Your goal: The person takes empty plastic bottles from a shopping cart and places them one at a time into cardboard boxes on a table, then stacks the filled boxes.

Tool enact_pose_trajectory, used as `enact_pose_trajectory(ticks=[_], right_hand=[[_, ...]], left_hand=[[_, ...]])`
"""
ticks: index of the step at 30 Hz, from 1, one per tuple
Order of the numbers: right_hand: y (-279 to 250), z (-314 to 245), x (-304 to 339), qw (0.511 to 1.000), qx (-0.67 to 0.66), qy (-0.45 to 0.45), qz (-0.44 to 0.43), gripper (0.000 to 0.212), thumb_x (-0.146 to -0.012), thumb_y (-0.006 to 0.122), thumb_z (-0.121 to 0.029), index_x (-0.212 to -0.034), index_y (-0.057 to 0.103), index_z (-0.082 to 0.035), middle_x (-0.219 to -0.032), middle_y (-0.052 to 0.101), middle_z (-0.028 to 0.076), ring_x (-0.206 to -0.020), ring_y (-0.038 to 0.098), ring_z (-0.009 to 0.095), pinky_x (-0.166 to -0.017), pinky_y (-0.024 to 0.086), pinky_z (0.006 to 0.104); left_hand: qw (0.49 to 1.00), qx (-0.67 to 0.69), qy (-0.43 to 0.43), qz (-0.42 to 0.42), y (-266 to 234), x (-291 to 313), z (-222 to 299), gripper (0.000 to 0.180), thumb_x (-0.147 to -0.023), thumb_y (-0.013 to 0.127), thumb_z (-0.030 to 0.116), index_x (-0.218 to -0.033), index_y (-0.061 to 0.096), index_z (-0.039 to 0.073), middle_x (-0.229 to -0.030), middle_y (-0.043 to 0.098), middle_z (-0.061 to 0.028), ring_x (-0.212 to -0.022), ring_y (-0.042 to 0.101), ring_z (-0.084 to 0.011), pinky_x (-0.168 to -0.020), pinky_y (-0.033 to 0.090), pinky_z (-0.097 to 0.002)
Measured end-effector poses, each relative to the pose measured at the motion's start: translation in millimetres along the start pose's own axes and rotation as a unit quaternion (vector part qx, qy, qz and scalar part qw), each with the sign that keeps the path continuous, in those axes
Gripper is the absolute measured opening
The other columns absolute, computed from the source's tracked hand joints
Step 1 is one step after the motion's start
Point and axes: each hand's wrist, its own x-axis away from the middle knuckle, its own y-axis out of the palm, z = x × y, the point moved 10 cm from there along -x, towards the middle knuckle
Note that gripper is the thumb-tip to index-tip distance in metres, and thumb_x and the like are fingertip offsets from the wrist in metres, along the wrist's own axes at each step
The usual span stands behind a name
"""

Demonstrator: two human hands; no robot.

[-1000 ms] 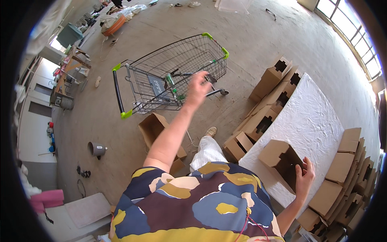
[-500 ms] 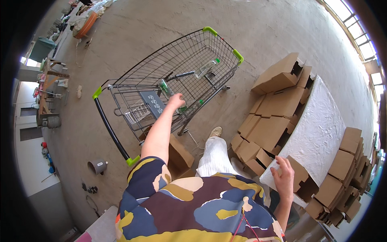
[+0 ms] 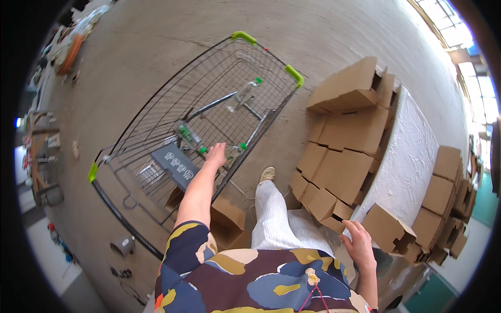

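My left hand (image 3: 216,155) reaches into a wire shopping cart (image 3: 112,153) with green corner pieces, its fingers stretched out. Right beside the fingers lies a clear bottle (image 3: 234,152) with a green cap, partly hidden by the hand. Just left of the hand is another clear, green-capped bottle (image 3: 189,135); a third bottle (image 3: 243,96) lies farther up the cart. I see no bottle gripped. My right hand (image 3: 359,243) hangs in the air near the cardboard boxes, fingers loosely spread and holding nothing.
Open cardboard boxes (image 3: 347,169) stand in rows to the right, against a white-covered block (image 3: 402,161). Another carton (image 3: 228,219) sits on the floor by the cart's near side. A grey bucket-like container (image 3: 122,245) lies at the lower left.
The view has shifted, and the cart now appears farther left. My left hand has moved slightly right of the nearer bottle, uncovering its green cap. My right hand remains empty.
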Motion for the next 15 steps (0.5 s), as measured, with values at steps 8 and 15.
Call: enact_pose_trajectory(ticks=[8,15], right_hand=[[14,23,-20,0.998,0.027,0.041,-0.042,0.036,-0.083,0.069,-0.016,-0.116,0.060,-0.005,-0.112,0.063,0.014,-0.105,0.060,0.033,-0.087,0.050,0.0426],[22,41,-20,0.997,0.004,0.054,-0.047,0.036,-0.084,0.068,-0.016,-0.117,0.060,-0.006,-0.113,0.062,0.013,-0.106,0.059,0.033,-0.089,0.049,0.0429]], left_hand=[[0.998,-0.049,-0.012,-0.037,51,-34,-8,0.086,-0.067,0.085,0.017,-0.139,0.039,0.015,-0.134,0.048,-0.0109,-0.125,0.048,-0.0328,-0.100,0.047,-0.0427],[0.998,-0.057,0.029,-0.016,43,-52,-4,0.064,-0.068,0.078,0.012,-0.124,0.047,0.008,-0.123,0.054,-0.0160,-0.115,0.056,-0.0387,-0.094,0.049,-0.0477]])
